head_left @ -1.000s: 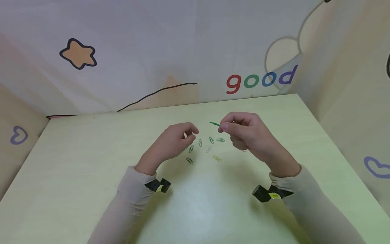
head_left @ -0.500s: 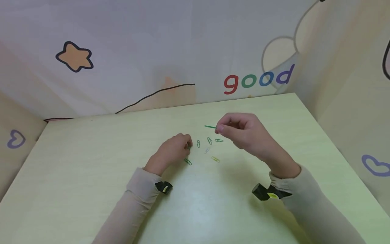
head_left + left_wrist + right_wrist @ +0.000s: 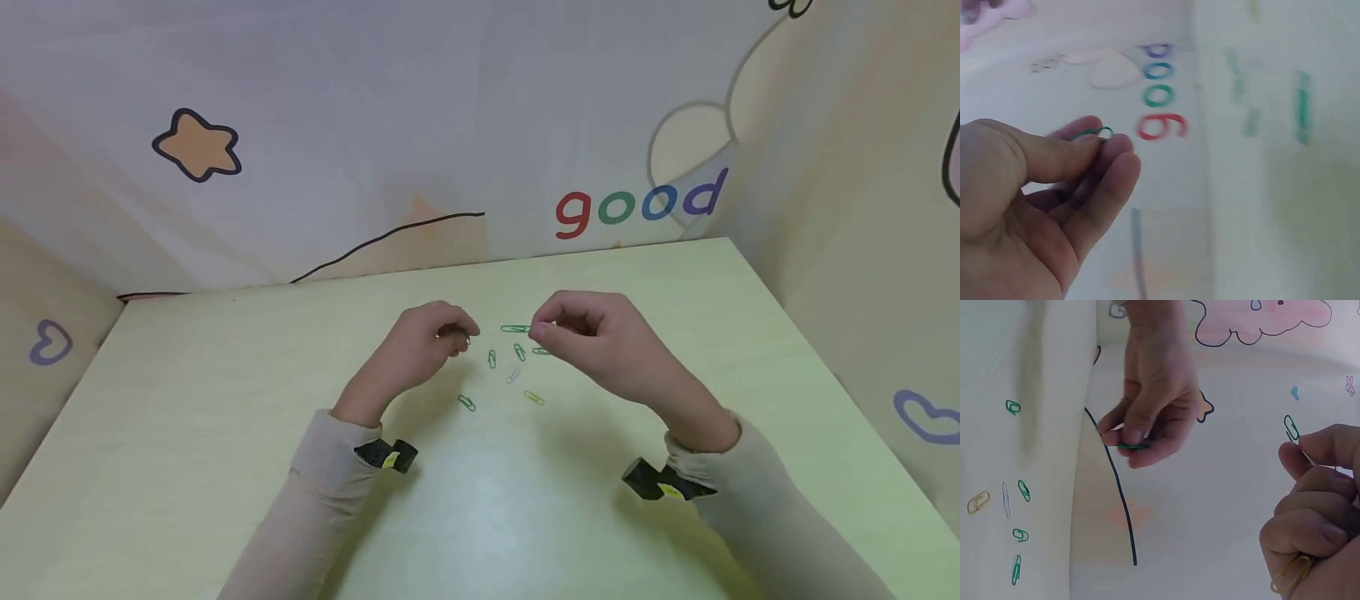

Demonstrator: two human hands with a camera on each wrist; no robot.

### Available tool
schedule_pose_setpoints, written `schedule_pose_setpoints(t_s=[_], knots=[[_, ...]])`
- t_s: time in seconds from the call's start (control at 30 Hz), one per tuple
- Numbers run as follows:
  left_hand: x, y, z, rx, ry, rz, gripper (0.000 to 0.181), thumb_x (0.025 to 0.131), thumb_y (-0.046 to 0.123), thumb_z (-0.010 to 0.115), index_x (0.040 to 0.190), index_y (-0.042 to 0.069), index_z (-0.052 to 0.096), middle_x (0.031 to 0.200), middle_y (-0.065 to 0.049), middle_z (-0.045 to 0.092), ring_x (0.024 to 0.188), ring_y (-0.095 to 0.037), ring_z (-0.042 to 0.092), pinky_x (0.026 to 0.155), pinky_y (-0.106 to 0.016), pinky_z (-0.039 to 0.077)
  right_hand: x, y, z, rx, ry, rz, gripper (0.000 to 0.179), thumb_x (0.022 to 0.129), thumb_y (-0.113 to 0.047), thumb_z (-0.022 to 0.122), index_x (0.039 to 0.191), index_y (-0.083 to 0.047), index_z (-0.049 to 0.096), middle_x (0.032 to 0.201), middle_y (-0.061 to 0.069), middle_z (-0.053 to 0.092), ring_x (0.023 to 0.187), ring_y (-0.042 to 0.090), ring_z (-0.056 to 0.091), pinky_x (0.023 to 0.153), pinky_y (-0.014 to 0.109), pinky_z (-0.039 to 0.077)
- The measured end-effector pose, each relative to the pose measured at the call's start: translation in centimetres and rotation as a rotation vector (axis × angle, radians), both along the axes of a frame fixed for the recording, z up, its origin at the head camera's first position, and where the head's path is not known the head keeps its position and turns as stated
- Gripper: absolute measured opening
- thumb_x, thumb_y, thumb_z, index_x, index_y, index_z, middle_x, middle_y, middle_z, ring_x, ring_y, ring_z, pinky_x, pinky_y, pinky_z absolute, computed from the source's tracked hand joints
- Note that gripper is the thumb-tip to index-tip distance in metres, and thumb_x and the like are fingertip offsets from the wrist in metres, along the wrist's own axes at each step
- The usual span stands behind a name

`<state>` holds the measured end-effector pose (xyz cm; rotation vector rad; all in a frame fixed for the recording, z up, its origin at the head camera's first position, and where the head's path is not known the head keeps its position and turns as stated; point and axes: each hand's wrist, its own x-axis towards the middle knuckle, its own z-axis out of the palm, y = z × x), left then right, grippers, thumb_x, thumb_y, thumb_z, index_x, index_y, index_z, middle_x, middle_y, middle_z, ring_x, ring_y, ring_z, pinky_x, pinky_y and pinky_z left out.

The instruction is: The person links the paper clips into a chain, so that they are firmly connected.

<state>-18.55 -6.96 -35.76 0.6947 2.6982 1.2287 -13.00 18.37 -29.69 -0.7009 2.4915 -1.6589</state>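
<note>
My left hand (image 3: 420, 346) is raised over the table, pinching a green paper clip (image 3: 1105, 130) between thumb and fingertips; one end of it sticks out. Facing it, my right hand (image 3: 607, 346) holds another green paper clip (image 3: 514, 328) between thumb and index finger, its loop pointing left toward the left hand. In the right wrist view a pale wire (image 3: 1307, 455) runs back from that clip under the fingers. A yellow paper clip (image 3: 1291, 574) hangs out below the curled fingers of the right hand. A small gap separates the two held green clips.
Below the hands, several loose paper clips lie on the pale table (image 3: 187, 433): green clips (image 3: 492, 359), a white clip (image 3: 513, 376) and a yellow clip (image 3: 534, 397). A printed cloth (image 3: 337, 125) stands along the table's back edge.
My left hand dipped to the table, took a green paper clip from the left of the group and lifted it. The clip in my right hand has turned to show its broad side.
</note>
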Motion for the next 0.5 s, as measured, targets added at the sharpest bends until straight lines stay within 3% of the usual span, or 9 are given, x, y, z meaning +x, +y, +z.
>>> schedule_pose_setpoints(t_s=[0.13,0.27,0.4,0.5], knots=[[1.4,0.0,2.6,0.148,0.078,-0.064,0.033,0.098,-0.008,0.055,0.119,0.007,0.074,0.091,-0.002,0.06,0.082,-0.015,0.065,0.074,-0.03,0.057,0.3,-0.2,0.2,0.033,0.038,-0.022,0.006,0.097,-0.014,0.068,0.093,-0.012,0.072,0.063,0.004,0.046,0.057,0.021,0.041,0.051,0.03,0.034],[3.3,0.5,4.8,0.32,0.105,-0.15,0.039,0.099,-0.009,0.054,0.133,0.005,0.066,0.096,-0.007,0.056,0.085,-0.016,0.068,0.074,-0.03,0.06,0.9,-0.5,0.3,0.061,0.089,-0.052,0.006,0.097,-0.014,0.068,0.092,-0.014,0.072,0.061,0.003,0.045,0.054,0.021,0.041,0.05,0.031,0.035],[4.9,1.0,6.2,0.442,0.177,-0.204,0.044,0.097,-0.01,0.057,0.14,0.002,0.059,0.096,-0.011,0.055,0.084,-0.021,0.068,0.072,-0.033,0.06,1.5,-1.0,0.6,0.068,0.138,-0.079,0.008,0.097,-0.014,0.067,0.091,-0.016,0.072,0.059,-0.001,0.045,0.052,0.02,0.04,0.049,0.031,0.035],[5.6,1.2,6.8,0.476,0.25,-0.211,0.047,0.094,-0.011,0.06,0.14,0.001,0.057,0.094,-0.011,0.056,0.081,-0.022,0.066,0.07,-0.033,0.06,2.0,-1.2,0.7,0.052,0.181,-0.088,0.01,0.097,-0.012,0.067,0.089,-0.017,0.071,0.057,-0.003,0.043,0.05,0.018,0.037,0.049,0.031,0.034]])
